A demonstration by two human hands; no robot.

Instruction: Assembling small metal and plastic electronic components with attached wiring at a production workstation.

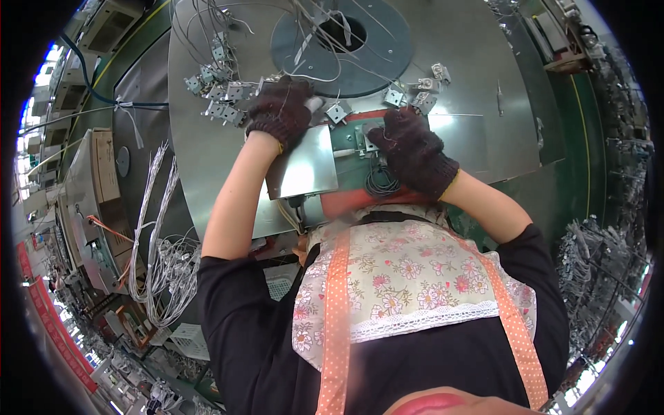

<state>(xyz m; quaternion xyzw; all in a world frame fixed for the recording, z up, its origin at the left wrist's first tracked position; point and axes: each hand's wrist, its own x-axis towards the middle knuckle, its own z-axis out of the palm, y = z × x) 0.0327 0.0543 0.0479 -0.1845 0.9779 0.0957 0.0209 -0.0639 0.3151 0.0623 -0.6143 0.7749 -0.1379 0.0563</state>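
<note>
Both my hands wear dark knitted gloves. My left hand [280, 109] is closed at the right edge of a cluster of small metal boxes [225, 93] with thin wires. What its curled fingers hold is hidden; a pale tip shows beside them. My right hand [413, 149] is closed on a small metal box [364, 140] at the green work plate [344, 142]. A dark coiled cable [381, 181] hangs just below that box. Between my hands, a shiny metal plate [304, 162] covers the left part of the work area. One loose metal box [337, 112] lies above it.
A round grey disc [387, 48] with a central hole and thin wires lies at the far side of the metal table [470, 62]. Several small metal boxes [425, 86] sit beyond my right hand. Bundled wires [149, 277] hang at left; a white basket [190, 340] stands below.
</note>
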